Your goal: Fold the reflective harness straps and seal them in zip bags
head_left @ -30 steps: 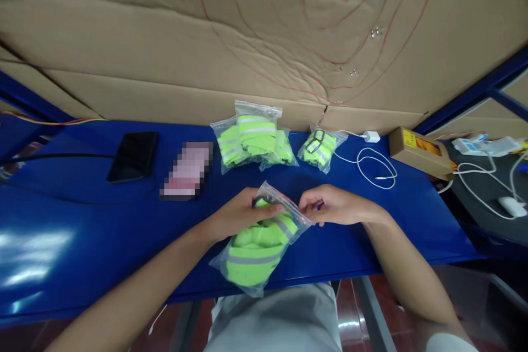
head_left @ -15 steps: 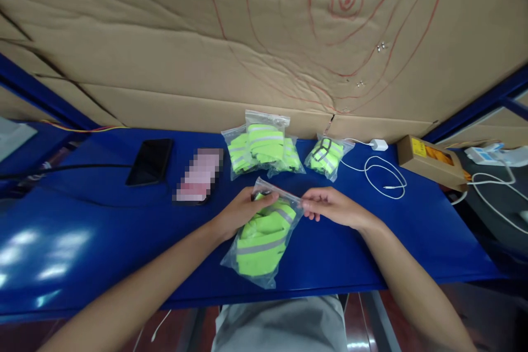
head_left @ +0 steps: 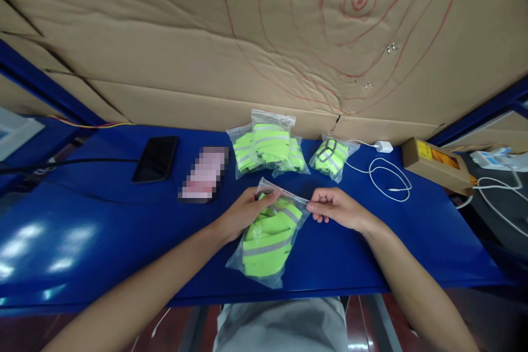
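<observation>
Clear plastic zip bag of folded lime-yellow fabric with grey bands (head_left: 268,250): at the near middle of a glossy blue tabletop (head_left: 342,264), between the two hands, tilted, its mouth to the far side and its bottom corners toward the near edge. Whether it rests on the surface or is held just above, cannot tell.

Left hand (head_left: 242,213): grips the bag's upper left, thumb laid over the front near the mouth; the other fingers are mostly hidden behind. Right hand (head_left: 336,209): pinches the right end of the bag's mouth strip between thumb and forefinger, remaining fingers curled.

Far middle: an overlapping heap of similar clear bags with lime-yellow contents (head_left: 270,146). Just right of it, apart, a smaller clear bag of lime-yellow fabric with a dark strap across it (head_left: 330,157). Farther right, a loosely coiled white cable (head_left: 373,176) with a white plug (head_left: 384,146), then an open brown cardboard box with a yellow label (head_left: 435,165).

Left side: a flat black rectangular device (head_left: 155,159), dark cable at its left; beside it, a pixelated pinkish rectangle (head_left: 204,173), details unreadable. Behind all, a creased brown cardboard panel (head_left: 165,55) with red hand-drawn curves.
</observation>
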A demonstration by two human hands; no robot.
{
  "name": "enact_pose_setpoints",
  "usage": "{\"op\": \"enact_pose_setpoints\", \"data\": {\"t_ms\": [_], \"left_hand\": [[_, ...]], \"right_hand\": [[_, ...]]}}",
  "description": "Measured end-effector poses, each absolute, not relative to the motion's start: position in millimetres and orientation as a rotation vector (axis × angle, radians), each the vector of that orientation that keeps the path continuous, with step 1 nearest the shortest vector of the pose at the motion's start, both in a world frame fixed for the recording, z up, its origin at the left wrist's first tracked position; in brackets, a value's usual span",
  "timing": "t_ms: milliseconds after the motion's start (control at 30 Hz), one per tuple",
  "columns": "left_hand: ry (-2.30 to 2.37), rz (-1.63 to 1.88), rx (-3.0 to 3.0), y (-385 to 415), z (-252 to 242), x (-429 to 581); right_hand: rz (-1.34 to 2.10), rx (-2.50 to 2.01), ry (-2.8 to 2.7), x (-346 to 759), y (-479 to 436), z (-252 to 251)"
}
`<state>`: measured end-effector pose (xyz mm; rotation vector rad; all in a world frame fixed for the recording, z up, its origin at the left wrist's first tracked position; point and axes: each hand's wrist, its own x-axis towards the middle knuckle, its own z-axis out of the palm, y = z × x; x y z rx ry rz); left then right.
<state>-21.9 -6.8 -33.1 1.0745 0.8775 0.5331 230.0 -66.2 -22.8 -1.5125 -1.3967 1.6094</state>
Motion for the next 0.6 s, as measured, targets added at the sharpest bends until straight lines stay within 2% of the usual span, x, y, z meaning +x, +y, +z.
{"op": "enact_pose_setpoints", "data": {"t_ms": [200,600], "left_hand": [[0.831,0.489,0.921,-4.9,-34.5,-21.0],[0.844,0.577,1.045,-9.4,-35.6,-23.7]], "right_hand": [[1.433,-1.52,-1.462,227.8,-65.8,-23.7],[1.437,-1.377,-1.414,221.3,-69.2,-31.4]]}}
